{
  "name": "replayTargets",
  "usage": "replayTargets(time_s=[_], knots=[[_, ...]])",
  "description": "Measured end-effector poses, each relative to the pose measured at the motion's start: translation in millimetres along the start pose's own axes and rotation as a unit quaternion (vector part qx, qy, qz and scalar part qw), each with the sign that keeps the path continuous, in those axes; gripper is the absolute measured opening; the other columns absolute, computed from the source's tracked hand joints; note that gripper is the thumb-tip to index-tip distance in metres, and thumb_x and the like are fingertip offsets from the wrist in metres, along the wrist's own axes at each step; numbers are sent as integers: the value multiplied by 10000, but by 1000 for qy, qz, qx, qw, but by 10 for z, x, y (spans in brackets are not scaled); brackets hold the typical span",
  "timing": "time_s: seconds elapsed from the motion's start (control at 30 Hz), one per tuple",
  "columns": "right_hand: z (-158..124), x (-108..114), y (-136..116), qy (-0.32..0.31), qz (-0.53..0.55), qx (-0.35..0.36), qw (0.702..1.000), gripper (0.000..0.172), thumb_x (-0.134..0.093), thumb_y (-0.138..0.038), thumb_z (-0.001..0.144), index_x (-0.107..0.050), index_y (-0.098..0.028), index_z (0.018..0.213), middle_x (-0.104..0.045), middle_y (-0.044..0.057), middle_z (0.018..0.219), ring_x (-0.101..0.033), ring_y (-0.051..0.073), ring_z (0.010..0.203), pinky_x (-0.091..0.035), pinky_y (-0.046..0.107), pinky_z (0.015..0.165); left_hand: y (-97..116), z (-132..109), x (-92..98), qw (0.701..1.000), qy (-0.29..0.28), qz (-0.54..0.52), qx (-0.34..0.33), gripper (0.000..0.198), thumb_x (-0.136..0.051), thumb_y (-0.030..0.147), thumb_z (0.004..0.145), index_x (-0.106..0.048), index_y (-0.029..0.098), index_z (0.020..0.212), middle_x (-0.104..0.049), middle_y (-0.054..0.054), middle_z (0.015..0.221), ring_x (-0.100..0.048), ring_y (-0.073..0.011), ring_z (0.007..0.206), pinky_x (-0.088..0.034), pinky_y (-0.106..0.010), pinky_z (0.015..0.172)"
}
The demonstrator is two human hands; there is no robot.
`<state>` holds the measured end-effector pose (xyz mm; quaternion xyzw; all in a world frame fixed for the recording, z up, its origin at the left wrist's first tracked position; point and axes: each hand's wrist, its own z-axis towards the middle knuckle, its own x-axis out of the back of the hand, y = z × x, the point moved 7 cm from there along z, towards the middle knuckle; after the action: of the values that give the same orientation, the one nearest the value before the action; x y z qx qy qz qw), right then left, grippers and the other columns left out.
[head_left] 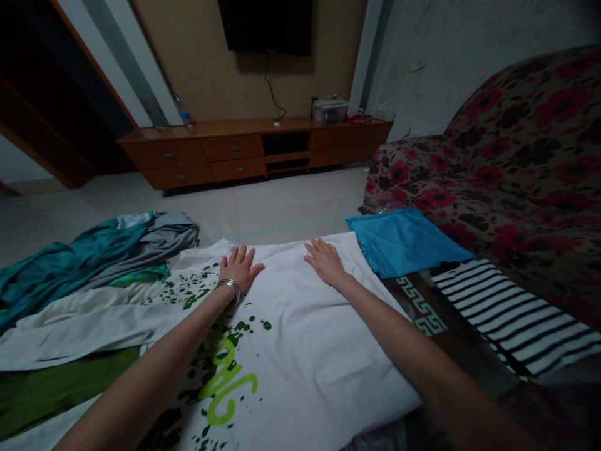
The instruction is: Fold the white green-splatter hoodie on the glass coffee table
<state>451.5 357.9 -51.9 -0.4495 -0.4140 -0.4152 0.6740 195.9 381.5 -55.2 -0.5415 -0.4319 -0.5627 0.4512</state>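
A white T-shirt (305, 338) with green splatters and lime lettering lies spread in front of me, with some wrinkles in its middle. My left hand (238, 268) rests flat on its far part, fingers apart, a silvery bangle at the wrist. Flat on the same cloth, further right and close to the far edge, is my right hand (325, 260), its fingers stretched out. Neither hand grips anything. On the left the white fabric runs on towards a heap of other clothes.
Teal clothing (89, 254), grey cloth (164, 235) and olive-green cloth (61, 388) lie left. Folded blue cloth (404, 241) and a striped garment (511, 313) lie right on a dark patterned table (422, 300). Beyond are a floral sofa (507, 150), a wooden TV cabinet (235, 150) and a wall-mounted television (267, 25).
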Motion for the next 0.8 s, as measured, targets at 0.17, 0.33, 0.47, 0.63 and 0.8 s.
replayTargets(time_s=[0.17,0.33,0.47,0.63,0.8], knots=[[0,127,-243,22,4,-21,1000,506,-356,-462,948,-466,-170,1345,-367,143,1466,-242,289,1385,-191,500,1094,24,14,46,1000,8,6,16,660,-227,622,889,-331,273,1440,-223,-99,1542,-136,-336,1414,-178,-568,1076],[136,-18,-995,-27,36,143,989,490,-297,-477,961,-451,-231,1356,-404,50,1457,-292,203,1372,-241,394,1106,81,-32,85,999,11,-5,-51,574,-184,502,940,-271,278,1461,-200,-35,1553,-149,-264,1420,-207,-525,1083],[257,-143,-648,-50,24,115,992,471,-328,-434,965,-474,-189,1339,-420,68,1446,-321,213,1358,-249,401,1103,99,-60,47,995,-12,-4,-98,540,-199,510,940,-292,341,1444,-230,21,1543,-156,-251,1419,-174,-525,1098],[248,100,266,-23,-24,4,999,480,-335,-374,967,-471,-100,1337,-443,146,1415,-344,231,1347,-239,412,1107,116,-66,26,994,-22,1,-103,639,-240,622,890,-299,316,1447,-162,-21,1561,-114,-297,1425,-142,-548,1099],[58,253,72,6,-43,18,999,522,-410,-376,940,-448,-56,1350,-379,183,1450,-288,270,1373,-232,418,1113,95,-51,42,997,-19,2,-75,704,-251,634,877,-286,241,1460,-147,-85,1560,-109,-298,1428,-148,-528,1105]])
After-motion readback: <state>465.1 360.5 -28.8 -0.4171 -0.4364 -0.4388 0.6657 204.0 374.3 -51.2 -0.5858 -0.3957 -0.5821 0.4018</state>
